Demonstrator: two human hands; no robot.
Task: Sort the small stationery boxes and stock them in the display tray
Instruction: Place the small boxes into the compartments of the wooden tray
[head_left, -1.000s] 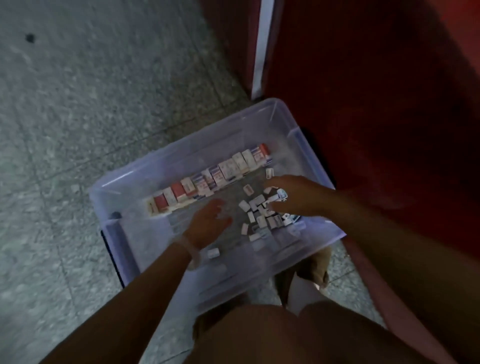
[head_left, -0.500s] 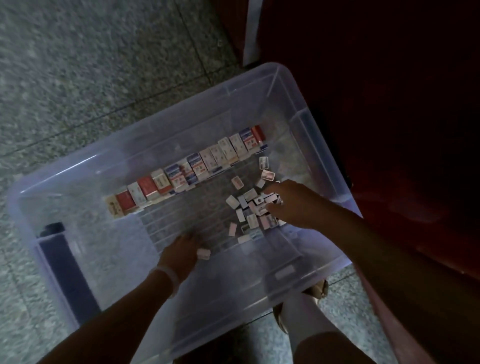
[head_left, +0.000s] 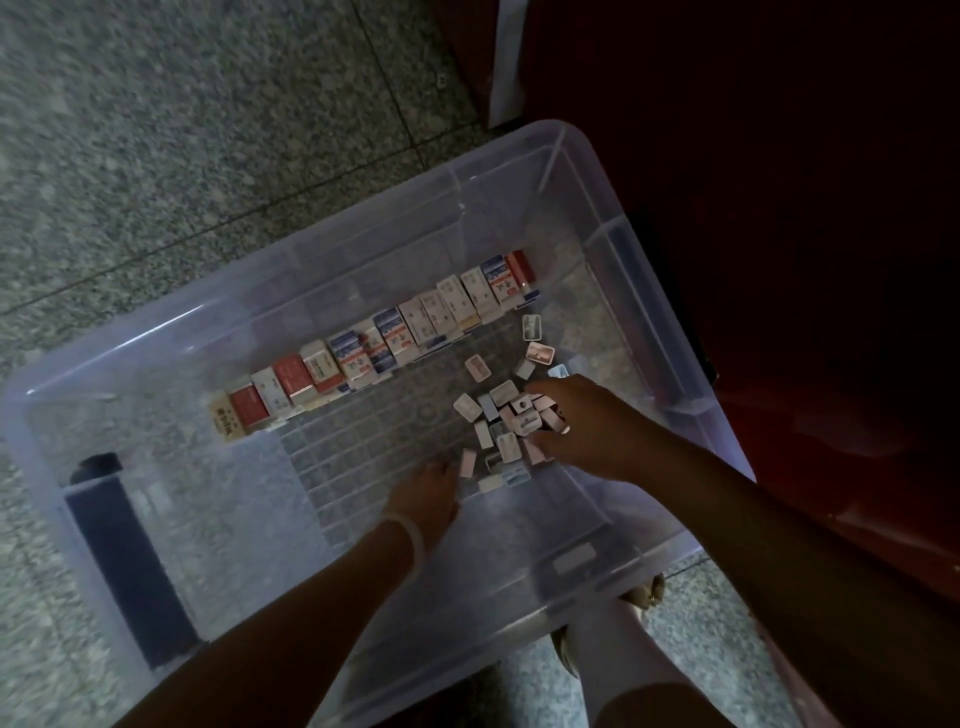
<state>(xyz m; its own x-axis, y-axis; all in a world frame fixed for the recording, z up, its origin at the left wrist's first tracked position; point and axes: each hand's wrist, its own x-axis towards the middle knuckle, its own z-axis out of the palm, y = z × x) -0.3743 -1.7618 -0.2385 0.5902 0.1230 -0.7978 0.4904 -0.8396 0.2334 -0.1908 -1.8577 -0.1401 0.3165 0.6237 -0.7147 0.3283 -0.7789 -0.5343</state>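
Two bare hands reach into a clear plastic storage tray on the floor. Right hand, fingers curled, rests on a loose heap of small white stationery boxes; whether it grips one is unclear. Left hand lies beside the heap, grip hidden. Beyond both hands runs a row of red, white and blue boxes
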